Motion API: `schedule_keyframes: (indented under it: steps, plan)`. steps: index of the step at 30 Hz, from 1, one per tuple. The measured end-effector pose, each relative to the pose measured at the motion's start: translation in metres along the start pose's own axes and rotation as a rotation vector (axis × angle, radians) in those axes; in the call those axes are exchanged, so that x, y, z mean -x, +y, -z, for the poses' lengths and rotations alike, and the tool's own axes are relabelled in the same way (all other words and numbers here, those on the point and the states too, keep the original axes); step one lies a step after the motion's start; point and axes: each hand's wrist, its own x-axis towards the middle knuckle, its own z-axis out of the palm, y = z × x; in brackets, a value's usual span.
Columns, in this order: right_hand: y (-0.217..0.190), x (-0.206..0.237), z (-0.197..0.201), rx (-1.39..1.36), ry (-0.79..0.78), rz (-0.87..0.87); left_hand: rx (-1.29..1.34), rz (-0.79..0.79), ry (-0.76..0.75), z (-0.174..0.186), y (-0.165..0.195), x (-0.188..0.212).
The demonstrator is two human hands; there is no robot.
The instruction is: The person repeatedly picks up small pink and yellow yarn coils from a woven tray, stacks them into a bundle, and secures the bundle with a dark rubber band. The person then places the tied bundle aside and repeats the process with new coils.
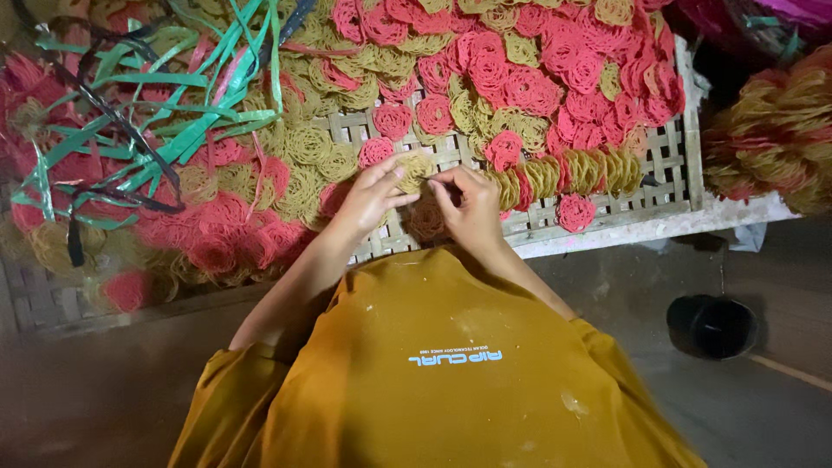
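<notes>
My left hand (371, 198) and my right hand (468, 208) meet over a woven bamboo tray (672, 165). Together they pinch a yellow coil-shaped noodle cracker (416, 169) at its edges. To the right of it runs a row of yellow crackers (572, 172) standing on edge, the nearest one touching my right hand. Red crackers (520, 78) and more yellow ones lie flat across the tray beyond. A single red cracker (575, 211) lies near the tray's front edge.
A tangle of green and black plastic straps (156, 113) lies on the crackers at left. A bundle of yellow and red crackers (780, 130) sits at right. A black cup (712, 326) stands on the floor by my orange-sleeved lap.
</notes>
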Motion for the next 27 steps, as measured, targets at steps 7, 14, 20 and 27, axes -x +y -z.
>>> schedule_keyframes:
  steps: [7, 14, 20, 27]
  plan:
    - [0.007, 0.002, -0.002, 0.023, 0.017, -0.087, -0.067, -0.081, -0.067, -0.006, -0.001, 0.002]
    - [0.003, 0.002, -0.003, 0.051, 0.032, -0.025, -0.035, -0.101, -0.060, -0.011, -0.009, -0.001]
    - [-0.001, 0.001, -0.002, 0.077, 0.041, 0.032, -0.058, -0.110, -0.041, -0.018, 0.001, 0.007]
    - [-0.003, 0.001, -0.003, 0.107, 0.059, 0.047, -0.051, -0.115, -0.023, -0.021, -0.013, 0.001]
